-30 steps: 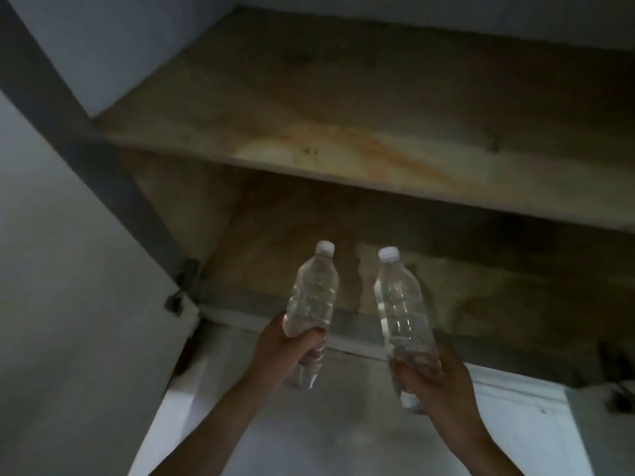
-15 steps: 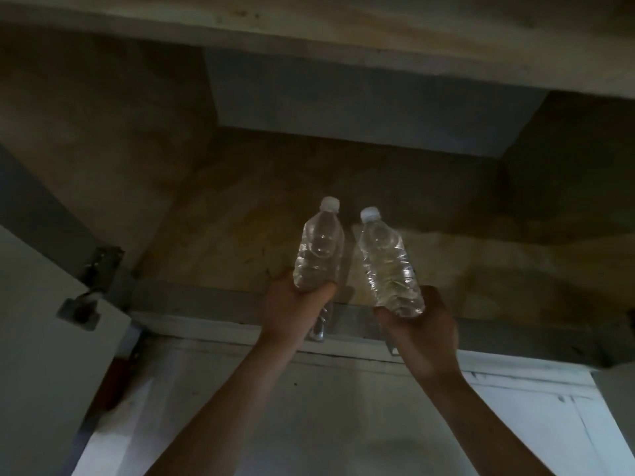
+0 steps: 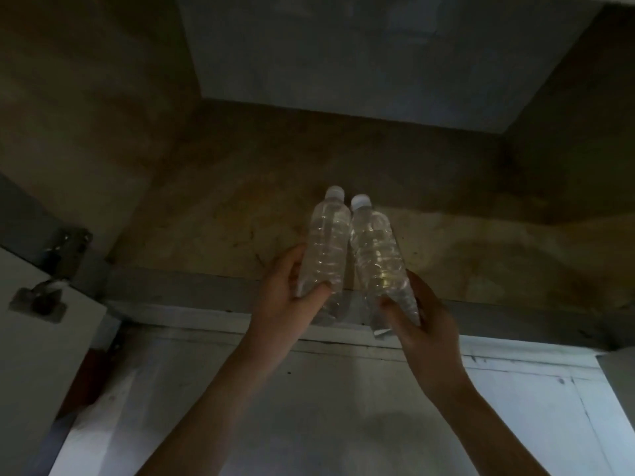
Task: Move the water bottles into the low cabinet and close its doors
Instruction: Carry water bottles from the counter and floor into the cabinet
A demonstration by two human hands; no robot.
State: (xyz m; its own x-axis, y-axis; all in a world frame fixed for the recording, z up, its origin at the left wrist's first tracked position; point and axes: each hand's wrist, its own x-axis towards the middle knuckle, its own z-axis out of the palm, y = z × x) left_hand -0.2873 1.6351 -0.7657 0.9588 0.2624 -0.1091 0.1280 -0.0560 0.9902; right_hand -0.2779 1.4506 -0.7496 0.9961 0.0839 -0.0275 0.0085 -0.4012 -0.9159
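Note:
Two clear water bottles with white caps are held side by side at the mouth of the low cabinet, caps pointing inward. My left hand (image 3: 288, 297) grips the left bottle (image 3: 326, 245) near its base. My right hand (image 3: 422, 317) grips the right bottle (image 3: 376, 255) near its base. The two bottles touch or nearly touch along their sides. Their upper halves hang over the cabinet's brown wooden floor (image 3: 213, 231), their bases over the grey front rail (image 3: 192, 286). The cabinet is dim inside, with a grey back wall (image 3: 360, 56).
The left cabinet door (image 3: 37, 355) stands open at the left edge, with a metal hinge (image 3: 65, 249) on the frame. A corner of the right door (image 3: 618, 379) shows at the far right. A pale floor (image 3: 326, 407) lies below the cabinet.
The view has moved closer into the lower compartment. Both hands have pushed the bottles forward over the cabinet floor and brought them together.

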